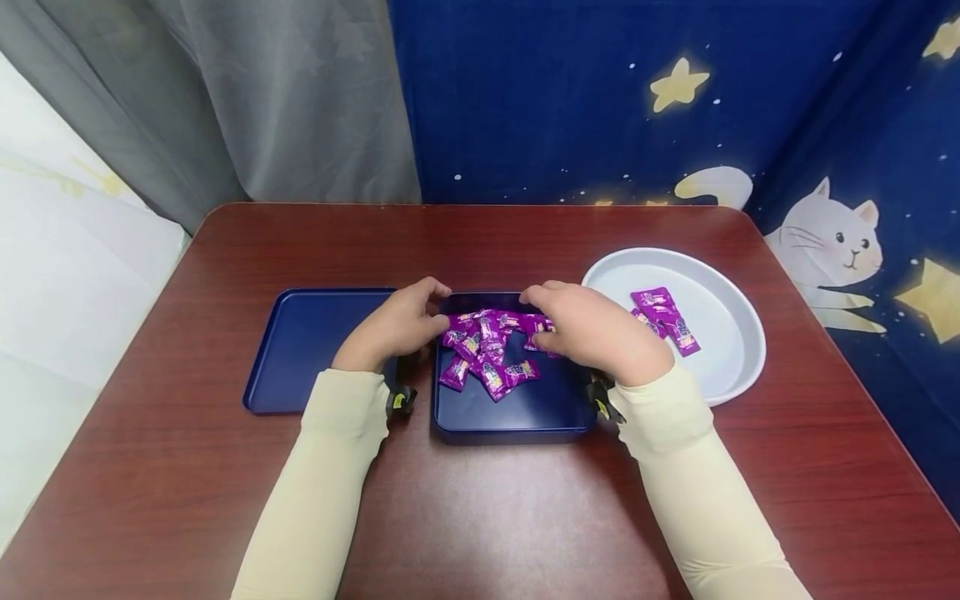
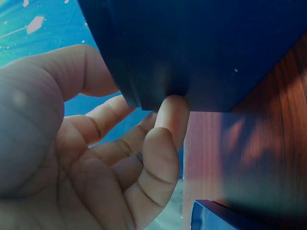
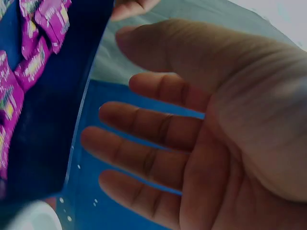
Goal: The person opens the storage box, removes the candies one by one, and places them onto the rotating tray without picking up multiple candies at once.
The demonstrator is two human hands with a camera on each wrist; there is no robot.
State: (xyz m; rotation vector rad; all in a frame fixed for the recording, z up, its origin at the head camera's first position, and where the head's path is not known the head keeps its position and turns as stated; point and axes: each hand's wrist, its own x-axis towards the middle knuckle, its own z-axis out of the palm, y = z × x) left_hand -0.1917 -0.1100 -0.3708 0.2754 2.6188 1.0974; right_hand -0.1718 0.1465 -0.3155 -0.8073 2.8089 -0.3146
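Note:
A dark blue rectangular box (image 1: 513, 412) with several purple-wrapped candies (image 1: 491, 333) inside stands between both hands. My left hand (image 1: 397, 325) grips its far left corner. In the left wrist view, the thumb (image 2: 84, 69) reaches over the rim, while a curled finger (image 2: 172, 115) touches the outer wall; other fingertips are hidden behind the corner. My right hand (image 1: 600, 329) hovers at the far right side, its thumb over the candies. Those fingers (image 3: 139, 158) look loose and apart beside the box wall in the right wrist view, with nothing held.
On the left lies a shallow blue tray or lid (image 1: 315, 350). A round white dish (image 1: 723, 367) holds several more purple packets (image 1: 667, 317) at the right, partly behind my right hand. The wooden table (image 1: 480, 517) ends at curtains (image 1: 525, 100) along the back.

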